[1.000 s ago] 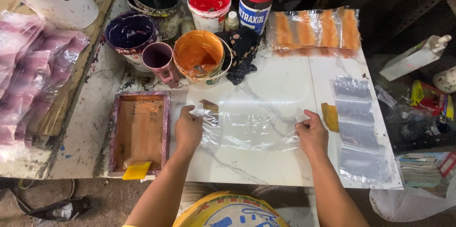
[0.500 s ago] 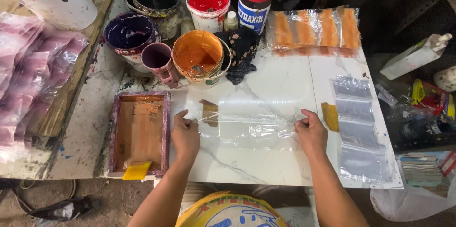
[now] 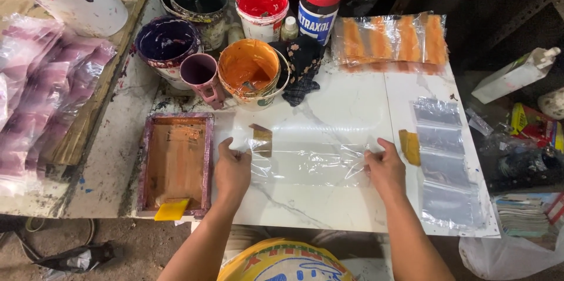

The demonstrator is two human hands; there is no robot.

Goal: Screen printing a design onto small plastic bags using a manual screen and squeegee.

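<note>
Two hands press a clear plastic sheet (image 3: pixel 308 163) flat on the white marble tabletop (image 3: pixel 329 110). The left hand (image 3: pixel 232 169) pinches the sheet's left edge with curled fingers; the right hand (image 3: pixel 385 168) pinches its right edge the same way, so the sheet lies stretched between them. Just left of the left hand sits a framed printing screen (image 3: pixel 176 160); beyond it stands an orange paint bucket (image 3: pixel 251 72).
</note>
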